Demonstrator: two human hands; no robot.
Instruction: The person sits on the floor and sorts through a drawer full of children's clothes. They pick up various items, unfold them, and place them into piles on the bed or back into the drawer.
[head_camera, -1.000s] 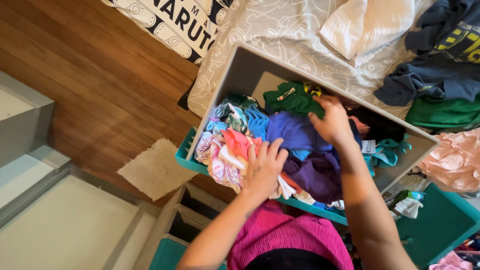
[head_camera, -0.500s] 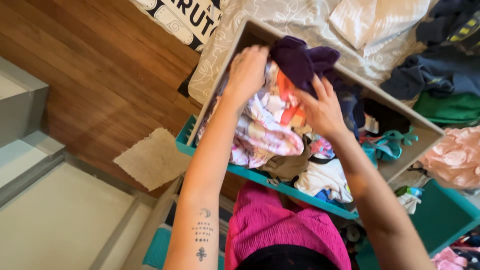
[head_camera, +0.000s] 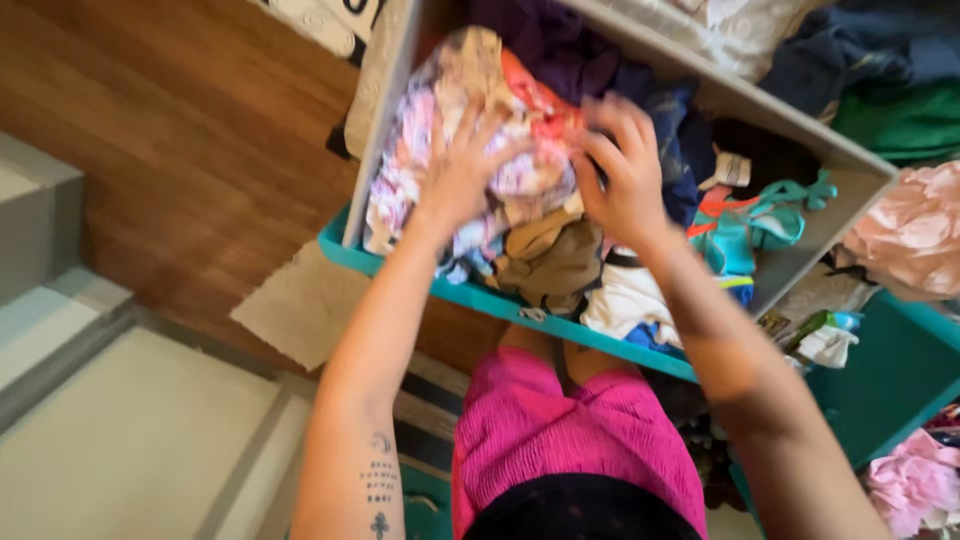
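Apparently both hands (head_camera: 540, 175) on bundled clothes (head_camera: 500, 110)

A single head-worn camera looks steeply down from above the person's own body, close to the work. Its near edge takes in the pink shorts (head_camera: 575, 440) and both forearms rising into frame; the drawer (head_camera: 640, 352) of clothes fills the middle and far part. The wooden floor (head_camera: 190, 150) runs along the left, heaped garments (head_camera: 905, 240) along the right. No second view shares the scene.
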